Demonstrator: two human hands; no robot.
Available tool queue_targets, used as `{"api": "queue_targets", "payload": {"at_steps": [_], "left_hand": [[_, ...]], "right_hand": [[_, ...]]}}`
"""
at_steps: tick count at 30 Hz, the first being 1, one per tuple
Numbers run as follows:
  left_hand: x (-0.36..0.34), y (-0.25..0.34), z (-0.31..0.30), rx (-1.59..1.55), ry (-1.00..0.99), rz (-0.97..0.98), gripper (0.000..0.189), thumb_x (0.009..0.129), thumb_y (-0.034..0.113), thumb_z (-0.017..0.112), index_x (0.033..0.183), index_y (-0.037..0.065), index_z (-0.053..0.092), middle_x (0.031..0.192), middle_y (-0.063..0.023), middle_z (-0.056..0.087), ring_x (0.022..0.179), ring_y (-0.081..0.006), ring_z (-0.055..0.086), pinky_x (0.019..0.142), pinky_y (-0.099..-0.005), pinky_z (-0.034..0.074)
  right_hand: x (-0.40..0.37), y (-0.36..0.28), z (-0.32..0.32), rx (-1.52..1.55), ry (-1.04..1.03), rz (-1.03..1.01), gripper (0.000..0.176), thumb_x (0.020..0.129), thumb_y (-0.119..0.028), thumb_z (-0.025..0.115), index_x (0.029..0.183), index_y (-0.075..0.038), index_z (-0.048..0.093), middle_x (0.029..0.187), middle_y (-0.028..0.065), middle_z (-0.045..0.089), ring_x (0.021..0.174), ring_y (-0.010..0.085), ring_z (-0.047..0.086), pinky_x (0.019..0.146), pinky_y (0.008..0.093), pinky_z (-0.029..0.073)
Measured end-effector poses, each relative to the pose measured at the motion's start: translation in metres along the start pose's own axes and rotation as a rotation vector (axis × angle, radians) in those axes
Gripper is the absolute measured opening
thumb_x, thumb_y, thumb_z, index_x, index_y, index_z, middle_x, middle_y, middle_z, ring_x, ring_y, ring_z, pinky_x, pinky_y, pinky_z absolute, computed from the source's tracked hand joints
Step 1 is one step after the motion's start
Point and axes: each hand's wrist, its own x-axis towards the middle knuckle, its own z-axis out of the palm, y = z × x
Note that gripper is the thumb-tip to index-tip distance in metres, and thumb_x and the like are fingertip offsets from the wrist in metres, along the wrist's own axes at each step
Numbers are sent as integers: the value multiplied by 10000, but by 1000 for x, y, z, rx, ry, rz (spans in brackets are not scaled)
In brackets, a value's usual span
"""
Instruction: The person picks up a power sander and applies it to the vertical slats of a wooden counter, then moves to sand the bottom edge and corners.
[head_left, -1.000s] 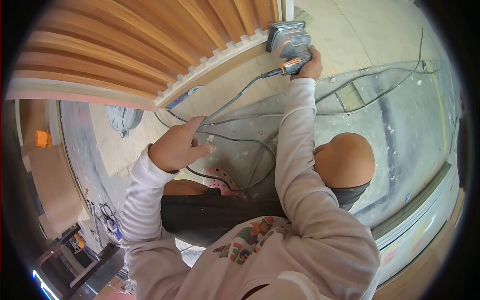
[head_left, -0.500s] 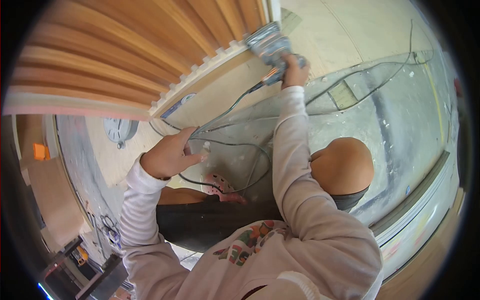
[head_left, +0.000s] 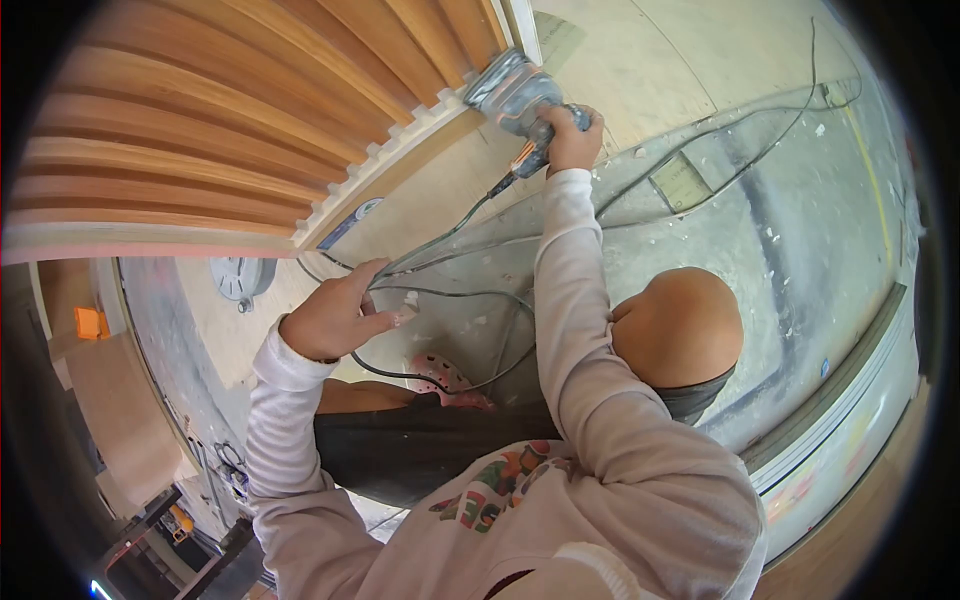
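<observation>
Gripping the sander (head_left: 512,92) in our right hand (head_left: 572,140), fingers wrapped tight round the rear handle. The pad sits against the scalloped end edge of the slatted wood panel (head_left: 250,110), at the panel's far corner. The sander's long axis runs from that edge back toward us, slightly skewed, with the orange-collared cord exit pointing away from the panel. Our right arm is stretched almost straight. It's the only hand on the tool; the left is well apart from it.

Our left hand (head_left: 330,318) is nearer us along the same panel edge, off the wood. It's curled round the power cord (head_left: 440,236) with the thumb out front; we can't tell how firm the hold is. The cord runs fairly straight from the sander, alongside the panel edge, down to that hand. Past the hand it loops slack over the dusty floor (head_left: 800,250), away from the panel.

A pink perforated sanding disc (head_left: 440,375) lies under that loop. Our bare knee (head_left: 680,325) is further out from the panel, beside the right forearm. A round grey disc (head_left: 238,275) lies just beside the panel's near end.
</observation>
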Motion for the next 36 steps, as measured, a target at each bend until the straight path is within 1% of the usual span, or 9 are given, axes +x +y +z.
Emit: {"api": "queue_targets", "payload": {"at_steps": [3,5,8,15,17,22,30,33,36], "left_hand": [[-2,-1,-1,20,31,7,714,802,290,709,1353,-32,388,775,-151,616,697,-235,609,654,-321,490],[-3,-3,-2,32,43,17,718,803,289,707,1349,-45,383,762,-156,614,695,-235,610,651,-322,490],[-6,-3,-1,22,54,38,720,806,285,704,1349,-53,375,761,-157,616,678,-230,607,643,-317,488],[-14,-2,2,-83,103,85,718,803,262,708,1351,-51,365,744,-139,621,644,-220,605,622,-308,485],[-14,-3,2,-81,121,68,730,777,293,716,1327,-56,387,744,-179,626,674,-281,632,622,-339,496],[-14,-5,1,0,213,35,837,771,312,715,1392,-43,282,850,-241,627,801,-318,636,727,-376,495],[9,-30,-2,-95,202,-4,786,780,371,695,1337,-75,367,993,-276,638,940,-351,638,840,-377,479],[21,-47,5,-113,192,35,722,811,346,684,1361,-12,381,866,-181,634,781,-239,624,706,-331,484],[23,-51,5,-101,147,11,715,811,347,682,1350,-21,390,871,-185,635,778,-243,626,703,-335,484]], "right_hand": [[14,-2,5,63,112,64,532,564,-128,763,998,49,513,866,133,591,771,217,578,696,332,500],[23,-1,6,442,150,317,462,602,-98,730,985,68,533,859,146,593,765,250,600,692,357,519],[38,7,2,573,134,391,372,652,-92,685,950,90,558,861,174,603,755,294,625,675,389,538],[58,-4,-1,556,226,310,366,721,-136,625,982,118,579,920,213,616,748,333,641,623,459,556],[60,-1,-3,517,218,310,389,737,-151,611,1011,122,567,942,205,616,749,343,642,629,472,559],[25,-4,-9,408,-37,482,366,770,-188,599,1041,56,568,960,175,615,778,331,651,629,492,562],[-39,-14,5,109,-451,677,399,826,-281,607,1123,-20,556,978,148,650,823,295,669,632,470,580],[-52,-11,11,29,-520,727,393,819,-271,634,1108,-12,572,940,151,665,778,282,677,583,449,581],[-67,-3,16,-47,-608,773,410,820,-308,635,1109,-23,573,937,144,676,765,261,687,559,425,588]]}}
